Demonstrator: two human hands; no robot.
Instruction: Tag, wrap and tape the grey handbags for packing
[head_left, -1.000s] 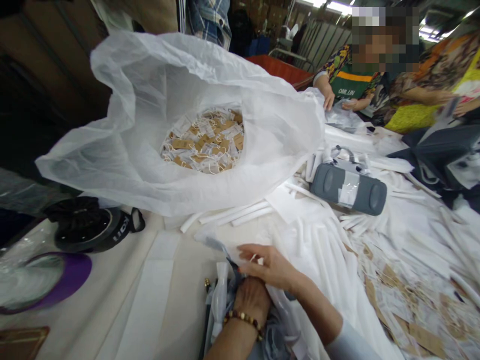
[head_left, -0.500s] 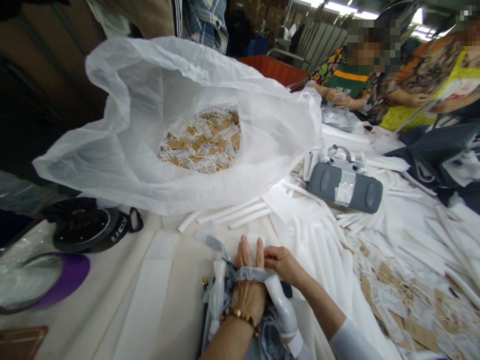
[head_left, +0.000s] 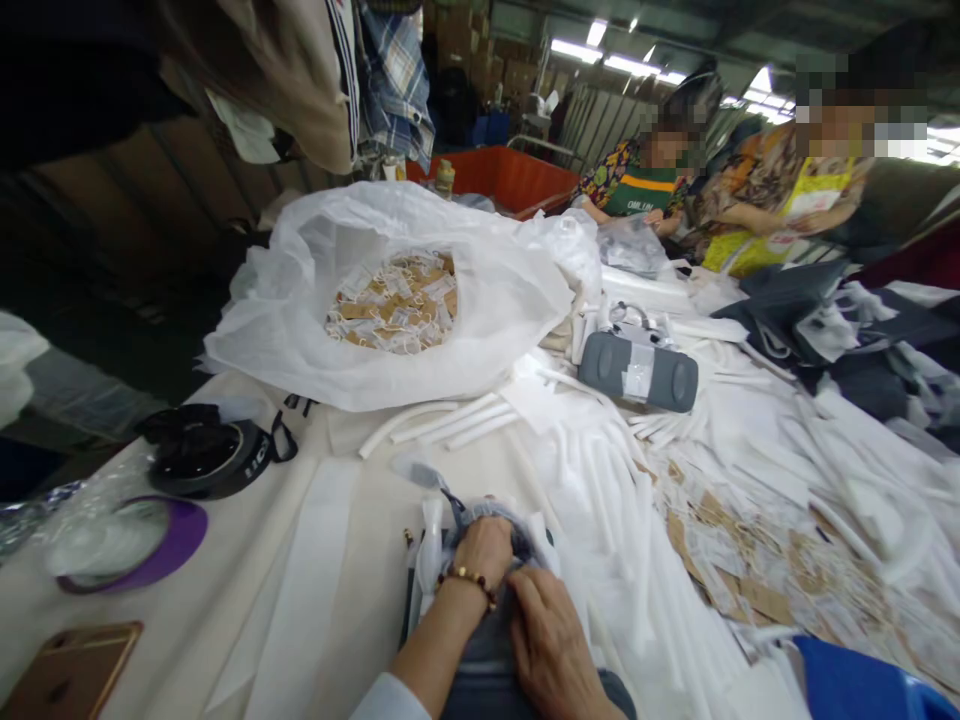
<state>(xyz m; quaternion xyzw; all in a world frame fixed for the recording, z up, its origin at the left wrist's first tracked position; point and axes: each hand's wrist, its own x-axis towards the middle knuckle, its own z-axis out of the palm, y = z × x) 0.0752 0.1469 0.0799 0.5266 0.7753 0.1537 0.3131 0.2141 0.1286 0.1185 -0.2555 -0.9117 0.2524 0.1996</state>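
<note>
My left hand (head_left: 484,552), a bead bracelet on its wrist, is curled over a grey bag (head_left: 480,655) wrapped in thin white paper at the table's near edge. My right hand (head_left: 544,640) lies on the same grey bag just to the right, fingers bent and pressing into the fabric. A grey strap end (head_left: 431,480) sticks out beyond the left hand. White paper sheets and rolled strips (head_left: 600,470) spread out to the right of both hands.
A large white sack (head_left: 480,330) of brown tags sits at the back. A grey pouch (head_left: 637,370), a black helmet (head_left: 202,455), a purple visor (head_left: 161,545), a phone (head_left: 71,670) and loose tags (head_left: 735,560) lie around. Two people work across the table.
The view has pulled back and up. My left hand went from flat fingers to curled over the bag, and my right hand came down from the far side onto the bag.
</note>
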